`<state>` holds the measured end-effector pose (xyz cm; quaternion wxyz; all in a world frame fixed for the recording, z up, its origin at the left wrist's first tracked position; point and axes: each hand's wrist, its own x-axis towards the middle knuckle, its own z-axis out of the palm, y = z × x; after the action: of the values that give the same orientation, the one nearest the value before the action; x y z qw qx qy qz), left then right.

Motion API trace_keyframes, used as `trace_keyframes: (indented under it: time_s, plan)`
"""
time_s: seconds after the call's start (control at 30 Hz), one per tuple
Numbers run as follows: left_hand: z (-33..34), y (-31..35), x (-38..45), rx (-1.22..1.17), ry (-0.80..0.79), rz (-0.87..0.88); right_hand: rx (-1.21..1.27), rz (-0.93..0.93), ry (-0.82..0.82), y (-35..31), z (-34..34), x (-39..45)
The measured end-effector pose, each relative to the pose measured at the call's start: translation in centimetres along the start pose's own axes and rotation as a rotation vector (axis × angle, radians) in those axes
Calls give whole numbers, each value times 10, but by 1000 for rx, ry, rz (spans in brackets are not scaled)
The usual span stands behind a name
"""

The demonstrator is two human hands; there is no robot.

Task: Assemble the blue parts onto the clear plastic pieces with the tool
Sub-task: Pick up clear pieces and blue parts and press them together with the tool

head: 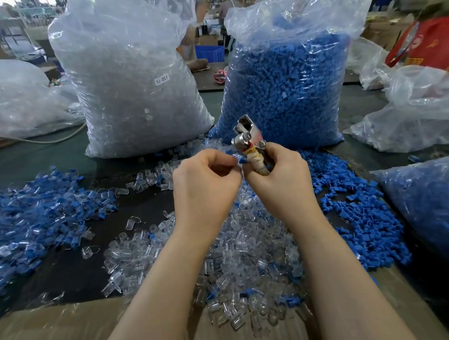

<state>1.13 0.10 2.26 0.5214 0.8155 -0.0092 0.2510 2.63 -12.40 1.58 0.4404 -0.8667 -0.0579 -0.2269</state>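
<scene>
My right hand (pixel 279 177) grips a small metal crimping tool (pixel 249 138) by its cloth-wrapped handle, the head pointing up. My left hand (pixel 205 181) pinches a clear piece with a blue part (pixel 239 159) against the tool's handle side. Both hands hover above a heap of clear plastic pieces (pixel 239 261). Loose blue parts (pixel 357 214) spread to the right. A pile of assembled blue-and-clear pieces (pixel 37 215) lies at the left.
Two tall plastic sacks stand behind: one of clear pieces (pixel 133 78), one of blue parts (pixel 289 87). More bags sit at the far left (pixel 16 101) and right (pixel 430 204). Cardboard (pixel 57 335) covers the near table edge. A cable (pixel 45 140) runs at left.
</scene>
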Motion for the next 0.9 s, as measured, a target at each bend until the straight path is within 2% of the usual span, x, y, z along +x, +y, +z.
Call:
trace_keyframes:
  time_s: [0.2, 0.53, 0.73, 0.9]
  plan:
    - [1, -4, 2, -57, -27, -70, 140, 66, -99, 4, -3, 2]
    - [1, -7, 5, -188, -41, -168, 176, 122, -282, 10, -13, 0]
    - [-1, -6, 7, -306, -33, -151, 170, 140, -428, 12, -17, 0]
    - [-2, -8, 8, -321, -41, -133, 157, 148, -471, 13, -17, -1]
